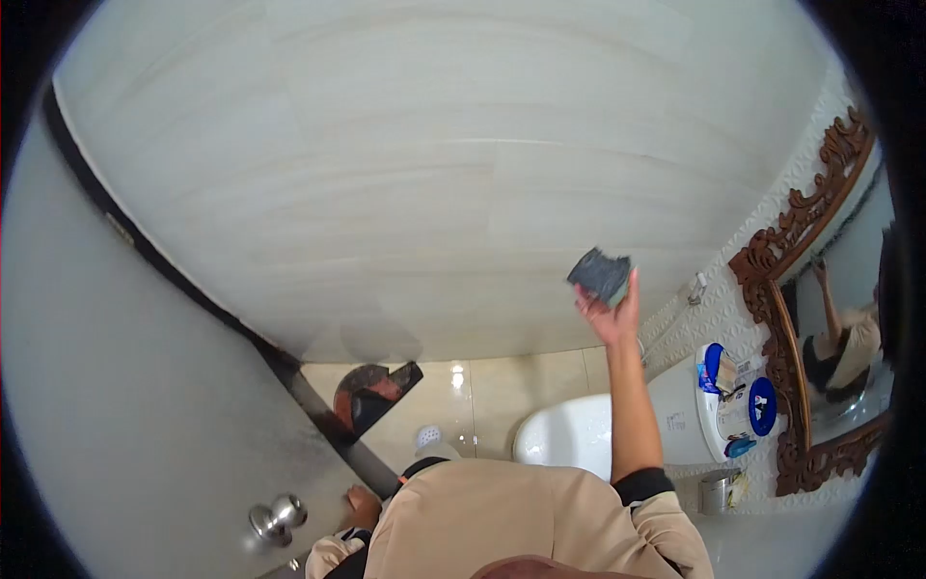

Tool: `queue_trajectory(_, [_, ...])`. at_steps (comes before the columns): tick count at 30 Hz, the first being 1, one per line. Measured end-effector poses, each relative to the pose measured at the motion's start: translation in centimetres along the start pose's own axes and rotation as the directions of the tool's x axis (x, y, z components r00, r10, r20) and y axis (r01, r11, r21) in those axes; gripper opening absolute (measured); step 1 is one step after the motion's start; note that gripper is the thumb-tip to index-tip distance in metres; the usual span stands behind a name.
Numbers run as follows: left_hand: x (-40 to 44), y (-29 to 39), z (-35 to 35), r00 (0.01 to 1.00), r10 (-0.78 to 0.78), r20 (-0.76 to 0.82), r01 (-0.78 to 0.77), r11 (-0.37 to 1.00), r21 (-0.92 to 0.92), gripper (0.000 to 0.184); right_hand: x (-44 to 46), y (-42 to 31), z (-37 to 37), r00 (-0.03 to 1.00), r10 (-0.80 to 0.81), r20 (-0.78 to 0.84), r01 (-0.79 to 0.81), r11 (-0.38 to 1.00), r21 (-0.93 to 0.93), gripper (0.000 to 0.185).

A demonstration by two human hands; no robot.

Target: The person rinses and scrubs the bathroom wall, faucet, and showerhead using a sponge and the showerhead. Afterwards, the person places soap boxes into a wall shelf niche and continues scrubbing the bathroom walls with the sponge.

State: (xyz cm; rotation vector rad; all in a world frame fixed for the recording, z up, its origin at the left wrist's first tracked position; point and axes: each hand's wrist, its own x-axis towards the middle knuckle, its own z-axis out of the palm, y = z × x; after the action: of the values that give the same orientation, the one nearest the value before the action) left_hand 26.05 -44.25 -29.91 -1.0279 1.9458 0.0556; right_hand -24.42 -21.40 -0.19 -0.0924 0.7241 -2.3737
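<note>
My right hand (610,314) is raised in front of the pale tiled wall (415,193), its fingers closed on a dark grey folded cloth (599,274). The cloth is at the wall; whether it presses on it I cannot tell. Low at the left, my left hand (363,504) is beside the grey door (145,338), close to the round metal doorknob (280,519). Its fingers are too small and indistinct to make out.
Below my right arm stands a white toilet (564,434), with blue-lidded containers (761,405) on its tank. A carved wooden mirror frame (772,289) hangs at the right. On the floor are a dark red and black object (371,396) and a round drain (428,436).
</note>
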Motion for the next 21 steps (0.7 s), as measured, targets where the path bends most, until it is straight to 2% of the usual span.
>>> queue_trajectory(1, [-0.2,-0.4,-0.1,1.0,-0.02,0.013,0.02,0.999,-0.036,0.033,0.9,-1.6,1.4,0.987,-0.139,0.076,0.148,0.978,-0.148,0.054])
queue_trajectory(3, [0.0,-1.4,0.1,0.997,-0.059,0.046,0.064,0.992,-0.11,0.034,2.7,-4.6,5.2,0.911,-0.411,0.032,0.395,0.846,-0.357,0.05])
queue_trajectory(5, [0.9,-2.1,-0.2,0.995,-0.08,0.064,0.09,0.983,-0.162,0.034,6.6,-7.5,7.0,0.743,-0.636,0.208,0.655,0.628,-0.421,0.05])
queue_trajectory(7, [2.1,-2.8,-1.4,0.993,-0.09,0.072,0.103,0.973,-0.207,0.034,7.6,-8.5,13.0,0.633,-0.768,0.1,0.657,0.464,-0.594,0.06])
queue_trajectory(9, [3.5,-3.3,-3.3,0.993,-0.093,0.068,0.107,0.965,-0.239,0.035,12.6,-10.9,14.7,0.392,-0.873,0.29,0.714,0.09,-0.695,0.07])
queue_trajectory(10, [4.5,-3.6,-4.4,0.992,-0.102,0.074,0.117,0.96,-0.253,0.035,14.1,-11.3,16.3,0.254,-0.885,0.39,0.657,-0.138,-0.741,0.071])
queue_trajectory(11, [5.3,-3.9,-5.7,0.993,-0.102,0.064,0.116,0.957,-0.268,0.035,15.7,-11.1,18.0,0.127,-0.858,0.497,0.555,-0.354,-0.753,0.072])
queue_trajectory(13, [7.0,-4.1,-8.1,0.994,-0.095,0.047,0.105,0.954,-0.28,0.035,20.5,-9.2,19.9,-0.008,-0.799,0.601,0.332,-0.569,-0.753,0.073])
queue_trajectory(14, [7.7,-4.2,-9.4,0.995,-0.094,0.036,0.101,0.952,-0.288,0.036,22.1,-6.3,21.6,-0.076,-0.76,0.646,0.273,-0.639,-0.72,0.076])
queue_trajectory(15, [8.5,-4.3,-10.5,0.995,-0.091,0.026,0.095,0.951,-0.294,0.036,22.0,-2.2,23.8,-0.048,-0.674,0.737,0.31,-0.712,-0.63,0.079])
queue_trajectory(16, [9.2,-4.5,-11.5,0.996,-0.087,0.021,0.089,0.95,-0.301,0.036,20.2,3.0,26.5,0.108,-0.584,0.804,0.238,-0.77,-0.591,0.078])
queue_trajectory(17, [9.8,-4.6,-12.6,0.996,-0.086,0.012,0.085,0.948,-0.307,0.036,20.4,7.3,27.4,0.205,-0.408,0.89,0.306,-0.837,-0.454,0.068])
queue_trajectory(18, [10.3,-4.8,-13.7,0.997,-0.081,0.002,0.077,0.947,-0.311,0.036,22.3,11.2,27.1,0.168,-0.119,0.979,0.51,-0.839,-0.19,0.051])
queue_trajectory(19, [10.7,-4.8,-14.7,0.997,-0.074,-0.008,0.068,0.946,-0.316,0.037,20.2,13.8,28.7,0.201,0.158,0.967,0.615,-0.788,0.001,0.032])
queue_trajectory(21, [11.6,-5.3,-16.5,0.997,-0.067,-0.029,0.054,0.943,-0.328,0.037,21.7,16.1,27.9,-0.142,0.465,0.874,0.439,-0.761,0.477,0.034])
